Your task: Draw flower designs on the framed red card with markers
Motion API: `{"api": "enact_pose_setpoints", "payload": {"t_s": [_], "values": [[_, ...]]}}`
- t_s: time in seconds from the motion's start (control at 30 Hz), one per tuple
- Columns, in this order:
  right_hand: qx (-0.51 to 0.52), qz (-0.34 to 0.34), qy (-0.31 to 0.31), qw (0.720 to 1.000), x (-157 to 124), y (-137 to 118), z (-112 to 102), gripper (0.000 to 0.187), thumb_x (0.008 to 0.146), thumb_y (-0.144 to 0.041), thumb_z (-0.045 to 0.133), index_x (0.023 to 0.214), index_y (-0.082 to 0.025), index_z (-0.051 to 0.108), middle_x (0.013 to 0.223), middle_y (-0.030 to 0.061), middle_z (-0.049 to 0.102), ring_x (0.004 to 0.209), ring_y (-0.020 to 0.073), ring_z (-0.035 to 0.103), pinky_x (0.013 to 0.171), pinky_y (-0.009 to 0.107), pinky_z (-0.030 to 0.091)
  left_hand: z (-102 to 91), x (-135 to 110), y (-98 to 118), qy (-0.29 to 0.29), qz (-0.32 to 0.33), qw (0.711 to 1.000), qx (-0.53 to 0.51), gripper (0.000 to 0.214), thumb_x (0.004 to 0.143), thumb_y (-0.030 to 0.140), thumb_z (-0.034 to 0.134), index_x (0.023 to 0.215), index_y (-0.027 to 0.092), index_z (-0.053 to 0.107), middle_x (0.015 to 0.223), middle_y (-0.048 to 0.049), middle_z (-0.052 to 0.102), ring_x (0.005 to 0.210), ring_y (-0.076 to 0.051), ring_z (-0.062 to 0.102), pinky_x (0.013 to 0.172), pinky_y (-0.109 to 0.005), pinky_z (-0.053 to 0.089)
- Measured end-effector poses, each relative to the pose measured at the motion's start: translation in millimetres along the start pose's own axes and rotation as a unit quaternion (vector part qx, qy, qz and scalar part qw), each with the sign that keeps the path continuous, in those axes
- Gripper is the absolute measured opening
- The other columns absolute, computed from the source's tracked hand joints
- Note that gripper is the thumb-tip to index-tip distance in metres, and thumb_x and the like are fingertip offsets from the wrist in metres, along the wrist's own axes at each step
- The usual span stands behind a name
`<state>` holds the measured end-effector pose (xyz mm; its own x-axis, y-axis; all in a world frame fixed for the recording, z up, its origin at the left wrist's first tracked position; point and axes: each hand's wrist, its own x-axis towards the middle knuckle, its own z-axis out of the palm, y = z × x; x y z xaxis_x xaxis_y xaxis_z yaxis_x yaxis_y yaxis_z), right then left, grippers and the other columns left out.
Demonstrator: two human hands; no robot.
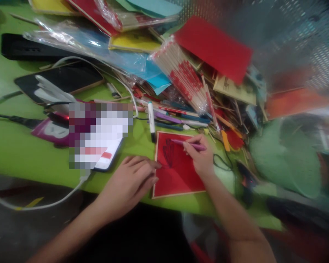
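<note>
A red card with a pale border lies on the green table near its front edge. A dark line drawing of a figure shows on its upper left part. My right hand is closed around a purple pen, its tip at the top of the drawing. My left hand rests at the card's left edge, fingers stretched out and fingertips on the border. Just above the card lies a white marker with a black end.
Left of the card, a lit phone, partly pixelated, has a white cable attached. Behind it lies a dark phone. Bundled wooden sticks, a red sheet, pens and orange-handled scissors crowd the back and right.
</note>
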<state>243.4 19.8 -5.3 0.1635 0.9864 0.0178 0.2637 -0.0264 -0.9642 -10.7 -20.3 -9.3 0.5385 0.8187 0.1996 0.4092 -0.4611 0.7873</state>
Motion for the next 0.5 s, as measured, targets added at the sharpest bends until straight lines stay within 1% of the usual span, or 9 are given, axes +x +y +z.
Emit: {"api": "enact_pose_setpoints", "payload": {"t_s": [0.17, 0.27, 0.33, 0.4, 0.47, 0.5], "values": [[0.041, 0.002, 0.016, 0.999, -1, 4, -6, 0.021, 0.087, -0.036, 0.083, 0.092, -0.024, 0.067, 0.078, -0.0045, 0.067, 0.064, 0.0108, 0.064, 0.061, 0.024, 0.053, 1.5, -3, -3, -0.001, -0.017, 1.0, -0.012, 0.023, 0.108, 0.032, 0.045, 0.092, 0.023, 0.059, 0.119, -0.0036, 0.079, 0.105, -0.024, 0.067, 0.089, -0.041, 0.043], [0.07, -0.008, 0.018, 0.997, -2, 3, -8, 0.02, 0.085, -0.033, 0.085, 0.093, -0.025, 0.068, 0.078, -0.0052, 0.066, 0.064, 0.0099, 0.062, 0.061, 0.023, 0.053, -0.9, -2, -3, 0.001, -0.036, 0.998, -0.047, 0.025, 0.107, 0.035, 0.048, 0.091, 0.023, 0.061, 0.112, -0.0039, 0.079, 0.103, -0.024, 0.068, 0.089, -0.04, 0.047], [0.088, -0.013, 0.016, 0.996, -3, 0, -9, 0.021, 0.083, -0.031, 0.087, 0.093, -0.025, 0.069, 0.08, -0.0048, 0.066, 0.065, 0.01, 0.062, 0.061, 0.023, 0.052, -3.0, -2, -3, 0.021, -0.064, 0.994, -0.083, 0.024, 0.106, 0.038, 0.051, 0.092, 0.024, 0.066, 0.1, -0.0029, 0.078, 0.095, -0.022, 0.068, 0.084, -0.036, 0.05], [0.107, -0.012, 0.01, 0.994, -5, -4, -9, 0.021, 0.082, -0.032, 0.086, 0.092, -0.025, 0.069, 0.081, -0.0041, 0.066, 0.067, 0.0102, 0.063, 0.062, 0.023, 0.053, -4.3, -1, -1, 0.053, -0.105, 0.986, -0.12, 0.024, 0.104, 0.04, 0.054, 0.095, 0.024, 0.069, 0.091, -0.0018, 0.075, 0.087, -0.02, 0.068, 0.077, -0.032, 0.052], [0.127, -0.005, -0.002, 0.992, -8, -11, -8, 0.019, 0.083, -0.034, 0.083, 0.091, -0.025, 0.069, 0.082, -0.0033, 0.067, 0.067, 0.0109, 0.064, 0.06, 0.023, 0.053, -3.9, 0, 2, 0.08, -0.143, 0.975, -0.15, 0.027, 0.104, 0.044, 0.055, 0.098, 0.023, 0.07, 0.09, -0.0016, 0.074, 0.083, -0.019, 0.067, 0.074, -0.03, 0.053], [0.135, 0.001, -0.007, 0.991, -10, -14, -8, 0.018, 0.084, -0.036, 0.082, 0.09, -0.024, 0.069, 0.081, -0.0028, 0.067, 0.066, 0.0115, 0.065, 0.058, 0.023, 0.052, -3.2, 1, 4, 0.088, -0.155, 0.97, -0.164, 0.029, 0.105, 0.045, 0.053, 0.1, 0.023, 0.071, 0.092, -0.0021, 0.074, 0.085, -0.019, 0.068, 0.077, -0.031, 0.054]]}}
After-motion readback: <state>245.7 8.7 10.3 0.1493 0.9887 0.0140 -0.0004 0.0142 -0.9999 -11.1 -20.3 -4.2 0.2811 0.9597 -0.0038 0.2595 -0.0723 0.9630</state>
